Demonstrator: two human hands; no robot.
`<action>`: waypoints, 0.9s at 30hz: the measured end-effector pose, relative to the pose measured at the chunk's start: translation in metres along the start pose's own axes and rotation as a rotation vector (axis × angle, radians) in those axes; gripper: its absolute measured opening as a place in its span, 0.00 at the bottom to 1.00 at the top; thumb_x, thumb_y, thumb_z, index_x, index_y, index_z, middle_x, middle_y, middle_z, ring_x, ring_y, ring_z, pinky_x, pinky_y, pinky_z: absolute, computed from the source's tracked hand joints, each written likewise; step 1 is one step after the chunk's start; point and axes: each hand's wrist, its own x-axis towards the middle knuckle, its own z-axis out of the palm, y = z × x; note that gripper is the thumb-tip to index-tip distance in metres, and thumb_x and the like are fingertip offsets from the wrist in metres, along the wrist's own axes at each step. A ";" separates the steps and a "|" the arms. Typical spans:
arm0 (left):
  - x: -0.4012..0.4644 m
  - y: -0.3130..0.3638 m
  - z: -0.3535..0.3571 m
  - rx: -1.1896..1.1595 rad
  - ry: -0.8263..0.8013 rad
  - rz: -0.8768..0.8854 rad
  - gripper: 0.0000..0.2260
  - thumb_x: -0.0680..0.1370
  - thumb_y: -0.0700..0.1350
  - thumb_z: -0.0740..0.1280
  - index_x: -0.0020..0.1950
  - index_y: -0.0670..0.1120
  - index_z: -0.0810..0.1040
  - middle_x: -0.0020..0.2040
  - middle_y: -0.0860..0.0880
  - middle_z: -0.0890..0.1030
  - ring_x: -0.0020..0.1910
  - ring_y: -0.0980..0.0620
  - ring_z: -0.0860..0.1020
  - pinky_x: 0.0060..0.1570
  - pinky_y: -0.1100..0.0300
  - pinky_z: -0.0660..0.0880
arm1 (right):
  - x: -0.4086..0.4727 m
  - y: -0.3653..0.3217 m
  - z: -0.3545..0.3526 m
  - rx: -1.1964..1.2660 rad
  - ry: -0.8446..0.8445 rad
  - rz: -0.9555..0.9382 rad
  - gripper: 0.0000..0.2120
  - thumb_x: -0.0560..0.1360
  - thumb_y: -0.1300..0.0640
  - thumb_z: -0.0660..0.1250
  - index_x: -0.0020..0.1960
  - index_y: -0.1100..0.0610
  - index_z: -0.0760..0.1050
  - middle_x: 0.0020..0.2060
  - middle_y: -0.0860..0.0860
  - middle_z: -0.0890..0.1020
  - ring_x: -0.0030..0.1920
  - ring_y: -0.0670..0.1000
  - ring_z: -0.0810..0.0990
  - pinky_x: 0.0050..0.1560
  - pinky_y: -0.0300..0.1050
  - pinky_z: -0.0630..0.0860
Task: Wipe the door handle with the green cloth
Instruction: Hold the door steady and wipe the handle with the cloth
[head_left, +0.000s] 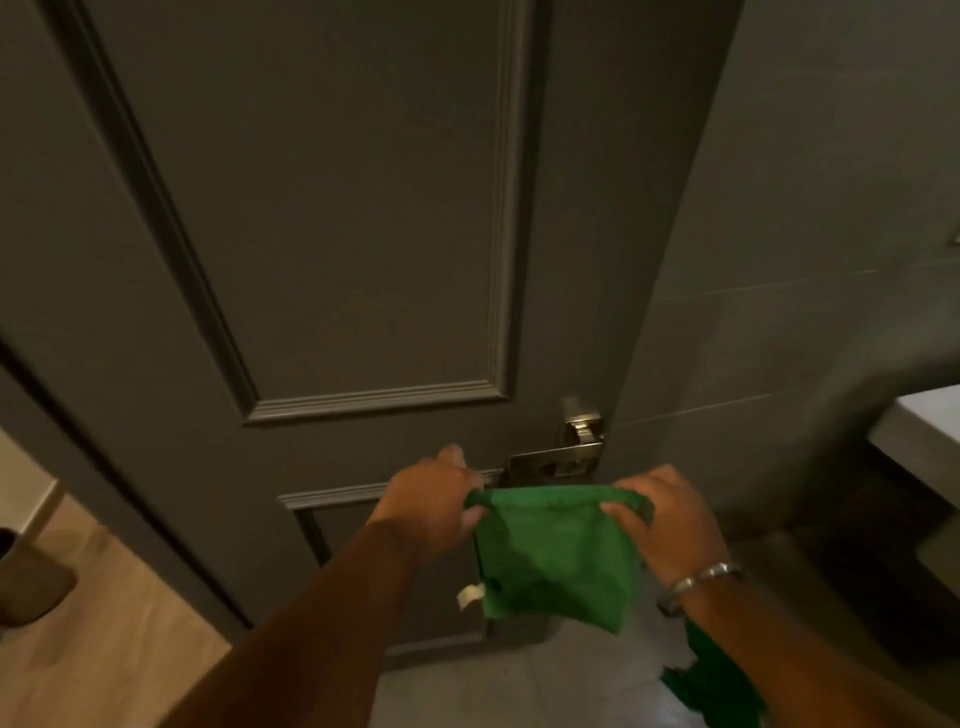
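Note:
A green cloth (553, 556) hangs stretched between my two hands, just below the metal lever door handle (556, 461). My left hand (434, 501) pinches the cloth's upper left corner. My right hand (667, 514), with a metal bangle on its wrist, grips the upper right corner. A small white tag dangles at the cloth's lower left edge. The handle sits on the right side of a dark panelled door (337, 234), with a metal thumb-turn (582, 423) above it. The cloth's top edge is close under the handle and apart from it.
A tiled wall (779, 260) stands right of the door's edge. A dark counter unit (909, 519) juts out at the right. Wooden floor (104, 623) and a brown basket (31, 582) show at the lower left. More green fabric (711, 675) lies under my right forearm.

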 end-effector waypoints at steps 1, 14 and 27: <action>0.010 0.005 -0.007 0.009 0.036 -0.025 0.14 0.81 0.57 0.65 0.62 0.53 0.79 0.61 0.47 0.73 0.57 0.43 0.79 0.53 0.51 0.77 | 0.014 0.002 -0.006 0.007 0.016 -0.008 0.09 0.69 0.52 0.74 0.47 0.54 0.81 0.43 0.54 0.77 0.42 0.53 0.77 0.45 0.43 0.72; 0.095 0.028 -0.016 0.139 0.279 -0.171 0.13 0.82 0.59 0.62 0.57 0.50 0.75 0.49 0.48 0.84 0.50 0.43 0.83 0.39 0.54 0.69 | 0.076 -0.009 0.056 -0.030 0.065 -0.245 0.34 0.65 0.55 0.76 0.67 0.53 0.66 0.63 0.58 0.71 0.61 0.55 0.72 0.60 0.51 0.74; 0.082 -0.058 -0.119 0.954 0.865 0.369 0.37 0.78 0.61 0.67 0.83 0.51 0.59 0.82 0.41 0.60 0.79 0.39 0.60 0.77 0.36 0.47 | 0.104 0.023 0.055 -0.473 -0.083 -0.547 0.26 0.61 0.56 0.80 0.57 0.56 0.78 0.43 0.54 0.82 0.41 0.56 0.79 0.36 0.51 0.80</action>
